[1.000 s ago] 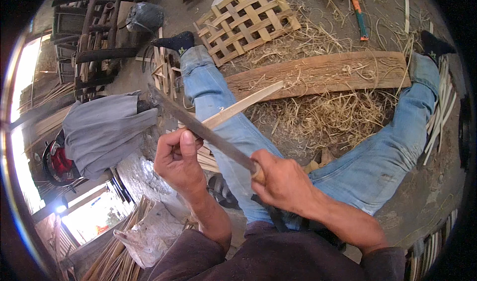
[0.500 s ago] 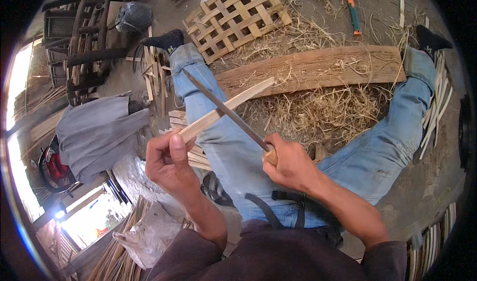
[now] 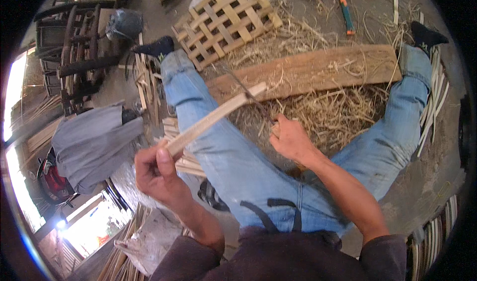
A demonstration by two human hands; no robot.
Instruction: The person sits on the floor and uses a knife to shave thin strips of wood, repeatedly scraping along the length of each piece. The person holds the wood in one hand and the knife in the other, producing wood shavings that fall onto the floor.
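Note:
Between thumb and fingers, my left hand point(image 3: 161, 174) pinches the near end of a pale, flat wooden strip point(image 3: 211, 121), which slants up and away to the right. My right hand point(image 3: 294, 141) is wrapped round the wooden handle of a knife point(image 3: 258, 106) with a long, narrow dark blade. The blade crosses the strip close to its far end and touches it there. Both are held in the air above my left leg and the gap between my legs. Motion blurs the blade a little.
A brown plank point(image 3: 318, 72) lies across between my feet, with curly shavings point(image 3: 328, 114) around it. Beyond are a woven slat panel point(image 3: 226, 25) and a hammer point(image 3: 344, 10). Cut strips point(image 3: 433, 100) lie beside my right leg; a grey cloth point(image 3: 94, 142) hangs at left.
The knife has slid along the strip from its middle to near the far end, moving away from me. My left hand has shifted slightly left and down with the strip.

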